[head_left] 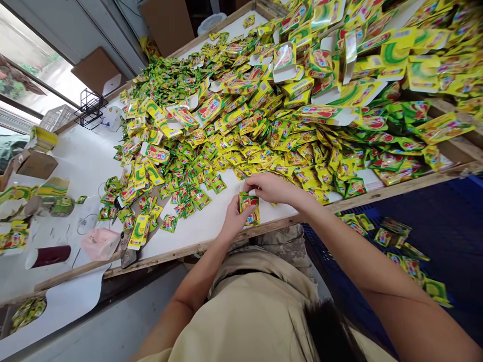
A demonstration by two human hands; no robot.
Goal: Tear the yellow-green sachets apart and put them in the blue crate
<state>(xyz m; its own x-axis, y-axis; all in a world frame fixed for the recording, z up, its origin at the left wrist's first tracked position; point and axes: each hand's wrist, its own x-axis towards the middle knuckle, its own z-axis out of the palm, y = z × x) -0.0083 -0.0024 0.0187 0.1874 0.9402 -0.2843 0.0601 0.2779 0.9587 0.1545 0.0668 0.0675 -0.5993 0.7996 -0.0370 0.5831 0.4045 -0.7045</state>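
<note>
Low in front of my body, at the table's front edge, my left hand (pixel 234 217) grips a small yellow, green and red candy box (pixel 250 210) from its left side, thumb across the front. Bent over the top end of the same box is my right hand (pixel 268 189), its fingers pinched together at the white flap; the fingertips are partly hidden. Just beyond my hands lies a heap of small yellow sachets (pixel 260 158). Loose green sachets (pixel 199 198) are scattered to the left of my left hand.
Flattened and folded boxes (pixel 324 113) pile high at the back right. A wooden rim (pixel 377 193) borders the white table (pixel 211 221). Blue crates (pixel 407 221) with dropped packets stand below right. At left lie a phone (pixel 129 251), a pink bag (pixel 100 244) and a dark red cup (pixel 49 255).
</note>
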